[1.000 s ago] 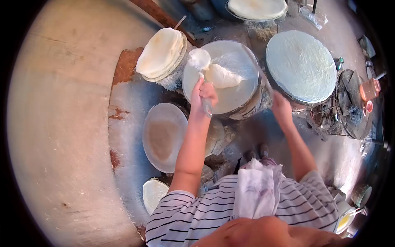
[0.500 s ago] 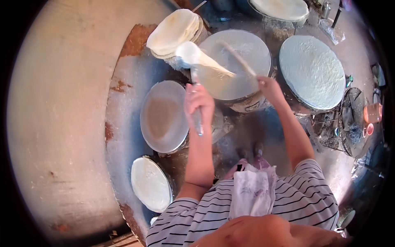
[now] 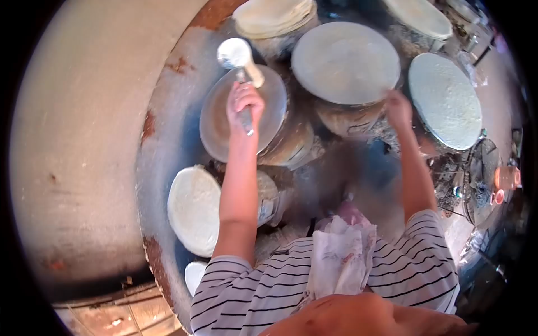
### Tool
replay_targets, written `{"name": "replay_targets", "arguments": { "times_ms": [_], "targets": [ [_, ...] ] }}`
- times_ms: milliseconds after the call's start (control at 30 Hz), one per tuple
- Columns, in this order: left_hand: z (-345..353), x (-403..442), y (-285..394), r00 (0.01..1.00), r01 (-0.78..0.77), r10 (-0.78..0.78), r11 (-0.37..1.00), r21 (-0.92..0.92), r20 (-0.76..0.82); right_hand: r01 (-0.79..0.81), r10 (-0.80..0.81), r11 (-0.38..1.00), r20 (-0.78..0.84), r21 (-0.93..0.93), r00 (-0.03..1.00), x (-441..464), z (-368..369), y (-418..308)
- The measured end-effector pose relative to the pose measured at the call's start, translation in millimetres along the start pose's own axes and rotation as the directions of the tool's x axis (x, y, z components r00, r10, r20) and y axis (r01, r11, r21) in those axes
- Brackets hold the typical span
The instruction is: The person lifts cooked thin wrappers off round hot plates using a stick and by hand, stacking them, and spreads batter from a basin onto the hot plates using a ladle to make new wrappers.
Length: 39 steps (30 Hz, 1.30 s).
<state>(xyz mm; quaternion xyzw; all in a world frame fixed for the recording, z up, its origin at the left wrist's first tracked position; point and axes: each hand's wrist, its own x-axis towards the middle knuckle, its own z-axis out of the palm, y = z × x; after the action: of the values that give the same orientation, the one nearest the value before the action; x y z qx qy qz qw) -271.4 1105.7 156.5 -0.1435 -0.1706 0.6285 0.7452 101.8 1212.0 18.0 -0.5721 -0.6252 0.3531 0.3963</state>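
Note:
My left hand [image 3: 246,103] is wrapped round the handle of a ladle [image 3: 234,53]. Its bowl is coated with white batter. Pale batter [image 3: 256,75] hangs from the ladle over the round grey left griddle [image 3: 216,126]. At the right edge of the middle griddle [image 3: 344,64], my right hand [image 3: 399,112] is closed and blurred. Whatever its fingers hold does not show clearly. A thin pale layer covers the middle griddle's surface.
A stack of flatbreads [image 3: 274,17] stands at the top. Other rounds carry a pale sheet on the right [image 3: 445,101], a white one at lower left [image 3: 195,210] and one at top right [image 3: 420,17]. A curved ledge [image 3: 159,140] runs along the left.
My left hand and the ladle have moved from the middle griddle to the left griddle. The wooden stick seen earlier in my right hand no longer shows. The whole view has shifted.

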Motion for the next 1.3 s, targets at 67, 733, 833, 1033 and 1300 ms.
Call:
{"name": "replay_targets", "arguments": {
  "times_ms": [67, 733, 833, 1033, 1300],
  "targets": [
    [-11.7, -23.7, 15.9, 0.997, -0.003, 0.007, 0.998, 0.055, -0.082, 0.077, -0.095, 0.987, -0.124, -0.141, 0.988, -34.0, -18.6, 9.5],
    [-43.3, -15.5, 124.1, 0.895, -0.119, 0.334, 0.818, 0.563, -0.296, 0.382, -0.304, 0.912, 0.375, -0.15, 0.875, -53.7, 243.3, -148.1],
    [-31.6, -17.2, 135.8, 0.796, -0.085, 0.547, 0.526, 0.847, -0.26, 0.448, -0.361, 0.857, 0.324, -0.254, 0.875, -27.2, 240.7, -171.6],
    [-16.1, -42.2, 150.3, 0.668, 0.111, 0.711, 0.197, 0.974, -0.22, 0.469, -0.409, 0.877, 0.349, -0.105, 0.843, -72.0, 245.0, -149.5],
    [-11.0, -95.7, 156.7, 0.541, 0.293, 0.84, -0.146, 0.945, -0.038, 0.52, -0.468, 0.852, 0.352, -0.066, 0.811, -47.1, 247.0, -147.8]
  ]
}}
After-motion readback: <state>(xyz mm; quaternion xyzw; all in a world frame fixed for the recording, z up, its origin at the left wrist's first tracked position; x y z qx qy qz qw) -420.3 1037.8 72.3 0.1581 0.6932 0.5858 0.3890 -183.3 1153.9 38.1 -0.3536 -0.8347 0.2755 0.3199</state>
